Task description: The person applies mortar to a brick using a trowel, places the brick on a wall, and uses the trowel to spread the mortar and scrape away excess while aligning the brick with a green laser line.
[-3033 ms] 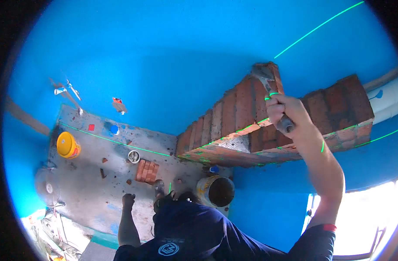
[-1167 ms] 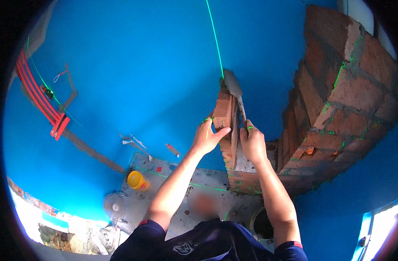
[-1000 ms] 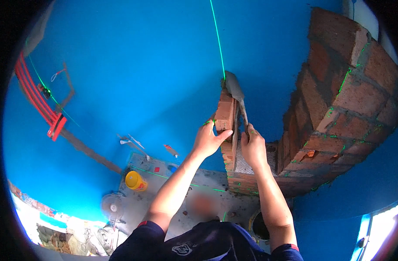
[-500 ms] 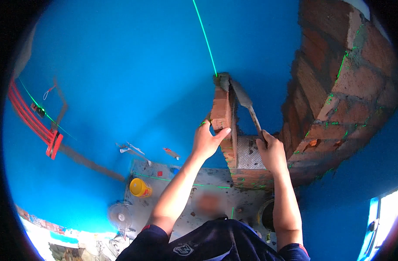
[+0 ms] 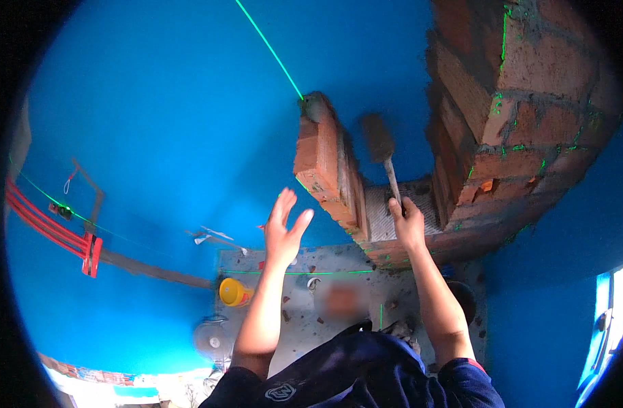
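Observation:
My right hand [image 5: 409, 228] is closed round the handle of a trowel [image 5: 378, 139]. Its blade points away from me, in the gap between a narrow brick pier [image 5: 318, 160] and the thicker brick wall on the right. My left hand [image 5: 283, 234] is in the air to the near left of the pier, fingers stretched and thumb apart, holding nothing. Grey mortar [image 5: 316, 107] shows at the pier's far end, where a green laser line meets it. The trowel blade does not touch the pier.
The thick brick wall [image 5: 522, 143] rises on the right, with a ribbed pale panel [image 5: 413, 214] between it and the pier. Blue wall [image 5: 161, 102] fills the background. Below are a yellow bucket [image 5: 234, 292], a fan [image 5: 213, 338] and a littered floor. Red rails [image 5: 53, 221] stand at left.
My left hand has let go of the pier's brick and drawn back toward me and left. The trowel has come away from the pier's mortared end. The whole view has shifted.

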The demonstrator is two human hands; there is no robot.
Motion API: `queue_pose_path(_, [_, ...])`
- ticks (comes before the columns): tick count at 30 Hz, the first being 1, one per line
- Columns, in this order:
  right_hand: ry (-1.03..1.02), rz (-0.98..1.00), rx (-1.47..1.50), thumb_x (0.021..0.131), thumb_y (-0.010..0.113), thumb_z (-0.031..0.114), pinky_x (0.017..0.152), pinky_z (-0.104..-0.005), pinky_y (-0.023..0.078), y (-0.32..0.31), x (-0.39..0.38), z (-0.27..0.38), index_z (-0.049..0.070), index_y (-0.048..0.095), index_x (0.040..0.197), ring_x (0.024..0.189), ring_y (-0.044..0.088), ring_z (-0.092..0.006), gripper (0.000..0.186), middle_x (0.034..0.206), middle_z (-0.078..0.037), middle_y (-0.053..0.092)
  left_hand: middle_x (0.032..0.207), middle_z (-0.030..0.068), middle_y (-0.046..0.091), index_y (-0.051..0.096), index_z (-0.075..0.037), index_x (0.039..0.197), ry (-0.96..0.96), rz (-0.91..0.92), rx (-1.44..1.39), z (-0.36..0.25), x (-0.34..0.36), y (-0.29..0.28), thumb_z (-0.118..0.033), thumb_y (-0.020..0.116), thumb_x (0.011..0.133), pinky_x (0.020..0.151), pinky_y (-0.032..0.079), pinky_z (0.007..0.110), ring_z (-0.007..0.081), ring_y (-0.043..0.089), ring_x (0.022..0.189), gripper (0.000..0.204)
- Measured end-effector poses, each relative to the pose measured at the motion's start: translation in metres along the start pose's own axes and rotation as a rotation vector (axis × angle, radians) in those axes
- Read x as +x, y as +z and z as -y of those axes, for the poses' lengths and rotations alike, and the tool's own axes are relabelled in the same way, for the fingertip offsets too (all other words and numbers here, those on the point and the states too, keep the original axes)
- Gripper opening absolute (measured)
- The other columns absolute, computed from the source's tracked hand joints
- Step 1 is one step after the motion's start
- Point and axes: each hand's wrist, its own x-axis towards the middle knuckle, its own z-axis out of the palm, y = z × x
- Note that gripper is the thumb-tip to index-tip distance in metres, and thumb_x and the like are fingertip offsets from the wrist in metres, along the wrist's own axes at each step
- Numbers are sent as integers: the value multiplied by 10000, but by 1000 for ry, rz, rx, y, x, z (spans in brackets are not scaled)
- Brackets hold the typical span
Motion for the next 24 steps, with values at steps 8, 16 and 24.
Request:
queue_pose_path(8, [-40, -7, 66, 923, 547, 478, 528, -359, 367, 47, 10, -45, -1, 489, 748, 539, 375, -187, 513, 563, -125, 429, 1269, 231, 528, 366, 109, 1345, -694, -71, 338, 176, -180, -89, -311, 731, 828, 971, 436, 333, 247, 531, 1176, 759])
queue_pose_path(16, [-35, -51, 168, 926, 558, 427, 553, -366, 380, 89, 6, -37, -15, 458, 715, 579, 354, -217, 500, 613, -172, 426, 599, 22, 578, 631, -85, 698, -1346, -119, 199, 237, -456, -227, -225, 711, 823, 414, 393, 255, 149, 555, 467, 204])
queue_pose_path(24, [-44, -43, 210, 929, 560, 393, 535, -343, 366, 93, 22, -53, -13, 455, 695, 590, 358, -157, 480, 585, -122, 423, 728, 13, 616, 615, -103, 897, -1537, -292, 77, 199, -434, -184, -302, 694, 851, 537, 457, 311, 160, 627, 674, 219])
